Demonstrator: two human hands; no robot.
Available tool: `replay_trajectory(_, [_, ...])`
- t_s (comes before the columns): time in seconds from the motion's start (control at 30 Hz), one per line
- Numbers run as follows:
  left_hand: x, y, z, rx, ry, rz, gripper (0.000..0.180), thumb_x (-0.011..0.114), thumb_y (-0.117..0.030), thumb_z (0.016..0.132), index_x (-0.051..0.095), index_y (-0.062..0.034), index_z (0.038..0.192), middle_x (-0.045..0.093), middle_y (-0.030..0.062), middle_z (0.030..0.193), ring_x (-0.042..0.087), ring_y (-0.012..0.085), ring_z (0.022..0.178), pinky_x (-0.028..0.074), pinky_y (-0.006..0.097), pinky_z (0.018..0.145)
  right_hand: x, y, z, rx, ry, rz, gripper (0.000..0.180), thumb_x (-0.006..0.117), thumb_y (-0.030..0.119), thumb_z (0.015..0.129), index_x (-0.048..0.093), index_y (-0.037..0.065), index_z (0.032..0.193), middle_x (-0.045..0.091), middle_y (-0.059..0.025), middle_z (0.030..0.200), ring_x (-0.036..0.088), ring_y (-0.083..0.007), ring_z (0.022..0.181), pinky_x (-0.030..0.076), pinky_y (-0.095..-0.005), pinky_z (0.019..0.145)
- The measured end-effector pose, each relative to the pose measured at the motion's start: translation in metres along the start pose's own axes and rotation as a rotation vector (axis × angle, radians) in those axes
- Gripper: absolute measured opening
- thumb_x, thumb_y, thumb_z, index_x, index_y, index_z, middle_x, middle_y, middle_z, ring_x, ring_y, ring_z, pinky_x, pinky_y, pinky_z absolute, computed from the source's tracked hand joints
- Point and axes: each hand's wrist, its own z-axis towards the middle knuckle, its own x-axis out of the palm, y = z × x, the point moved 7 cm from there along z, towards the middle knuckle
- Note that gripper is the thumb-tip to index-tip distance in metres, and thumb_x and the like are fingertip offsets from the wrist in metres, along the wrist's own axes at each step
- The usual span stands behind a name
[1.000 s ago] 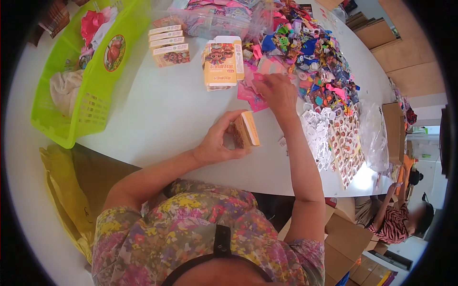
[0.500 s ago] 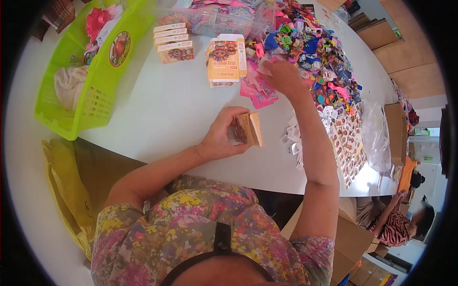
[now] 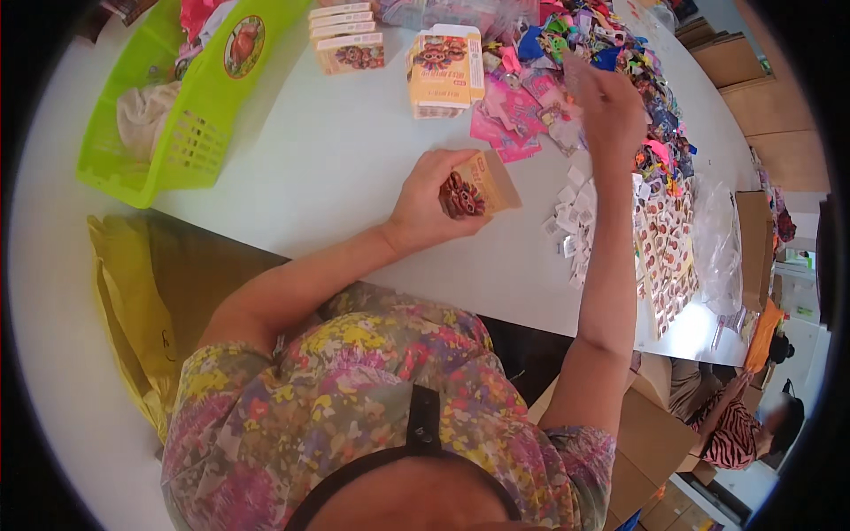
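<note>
My left hand grips a small tan cardboard box with a printed picture on its side, held just above the white table. Its open flap points to the right. My right hand is raised over a heap of colourful small items at the far right, fingers closed around a thin clear packet that is blurred. Pink packets lie on the table between the two hands.
A green plastic basket with cloth in it stands at the far left. Stacks of small boxes and a taller pile sit at the back. Sticker sheets and small white tags cover the right side. Another person sits low at the right.
My right hand has lifted from the pink packets toward the colourful heap, taking something thin. My left hand has turned the small box and kept hold of it.
</note>
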Motion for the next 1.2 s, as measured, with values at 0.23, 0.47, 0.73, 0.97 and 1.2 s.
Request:
replay_trajectory(0.23, [-0.007,0.007,-0.004,-0.023,-0.068,0.112,0.068,0.083,-0.019,0.055,0.055,-0.0069,0.116,0.056,0.0112,0.100,0.053,0.0316,0.094,0.046,0.039,0.084,-0.050,0.056,-0.068,1.022,0.324,1.398,0.024,0.066,0.001,0.084,0.063,0.000,0.108,0.065,-0.0019,0.080,0.056,-0.0052,0.063,0.046,-0.0209,0.053])
replay_trajectory(0.47, [-0.004,-0.009,-0.005,0.125,-0.048,0.207,0.067,0.083,-0.019,0.055,0.055,-0.0067,0.114,0.056,0.0111,0.099,0.052,0.0316,0.093,0.046,0.040,0.083,-0.067,0.047,-0.084,0.761,0.057,0.751,0.029,0.068,-0.002,0.083,0.063,0.000,0.111,0.068,-0.0044,0.086,0.059,-0.0066,0.064,0.051,-0.0222,0.057])
replay_trajectory(0.73, [0.002,-0.006,-0.006,0.109,-0.059,0.153,0.069,0.084,-0.020,0.054,0.054,-0.0064,0.114,0.056,0.0112,0.099,0.053,0.0317,0.093,0.046,0.040,0.083,-0.075,0.078,-0.088,0.681,-0.007,0.709,0.025,0.070,-0.003,0.078,0.065,0.002,0.102,0.067,-0.0073,0.090,0.065,-0.0177,0.070,0.053,-0.0276,0.062])
replay_trajectory(0.97, [0.003,0.005,-0.010,0.031,-0.086,0.019,0.068,0.086,-0.015,0.057,0.053,-0.0044,0.115,0.057,0.0109,0.100,0.058,0.0268,0.093,0.049,0.036,0.081,-0.077,0.094,-0.089,0.358,0.153,0.494,0.020,0.070,-0.005,0.073,0.068,0.003,0.091,0.066,-0.0095,0.102,0.061,-0.0244,0.084,0.048,-0.0350,0.076])
replay_trajectory(1.2, [0.010,0.010,-0.009,-0.015,0.038,0.010,0.069,0.085,-0.015,0.060,0.051,-0.0012,0.119,0.055,0.0107,0.105,0.057,0.0226,0.097,0.047,0.034,0.085,-0.047,-0.027,-0.185,0.630,0.404,0.270,0.028,0.069,0.006,0.078,0.068,0.006,0.106,0.063,-0.0114,0.112,0.063,-0.0290,0.095,0.051,-0.0354,0.079])
